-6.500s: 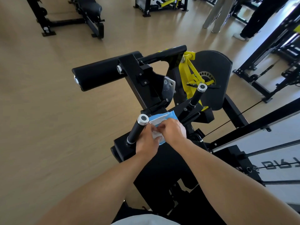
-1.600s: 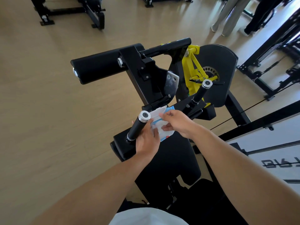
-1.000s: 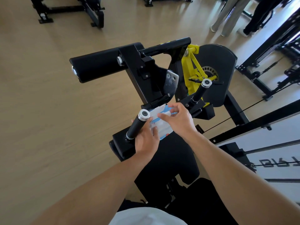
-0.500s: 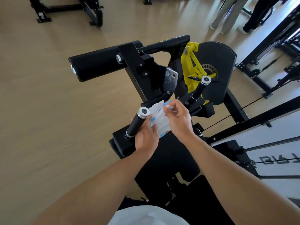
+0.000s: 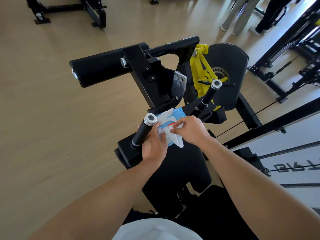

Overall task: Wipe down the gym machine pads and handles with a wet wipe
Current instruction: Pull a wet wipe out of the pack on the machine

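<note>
Two hands working one wipe pack beside the left handle [image 5: 144,130].
The left hand [image 5: 154,146] is gripping the blue wet-wipe pack [image 5: 174,115]; the right hand [image 5: 188,129] is pinching one white wipe [image 5: 175,138], just right of that handle; two handles are showing.

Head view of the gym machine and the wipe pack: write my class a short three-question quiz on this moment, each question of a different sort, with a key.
1. True or false: the right hand is wiping the roller pad.
2. Multiple choice: the wipe pack is held by A) the left hand B) the seat pad C) the floor.
3. Fill in: the white wet wipe is pinched by the ____ hand.

Key
1. False: it pinches the wipe at the pack, between the near handle and the far handle.
2. A
3. right
</note>
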Demonstrator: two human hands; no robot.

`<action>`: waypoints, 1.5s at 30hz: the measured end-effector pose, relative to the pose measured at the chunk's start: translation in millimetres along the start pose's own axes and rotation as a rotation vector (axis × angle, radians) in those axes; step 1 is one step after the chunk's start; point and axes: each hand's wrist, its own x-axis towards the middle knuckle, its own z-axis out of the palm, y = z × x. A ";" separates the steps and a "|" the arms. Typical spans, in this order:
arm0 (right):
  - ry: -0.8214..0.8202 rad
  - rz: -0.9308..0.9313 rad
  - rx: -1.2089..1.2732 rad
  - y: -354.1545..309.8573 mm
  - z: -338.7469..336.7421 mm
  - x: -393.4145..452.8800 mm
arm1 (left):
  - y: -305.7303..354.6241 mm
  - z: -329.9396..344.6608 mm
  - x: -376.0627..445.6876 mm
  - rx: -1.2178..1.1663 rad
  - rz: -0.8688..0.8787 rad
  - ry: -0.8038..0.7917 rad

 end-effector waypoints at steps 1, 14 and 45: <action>0.011 -0.002 -0.049 1.5 0.9 1.0 | 0.9 -0.4 -0.8 -0.005 -0.004 0.000; 0.008 -0.093 0.176 -0.7 5.3 -11.7 | 10.8 -7.1 -1.5 0.154 0.052 -0.004; 0.686 -0.205 0.870 -32.3 -58.7 -0.4 | 28.8 -21.6 -8.2 0.074 0.155 0.045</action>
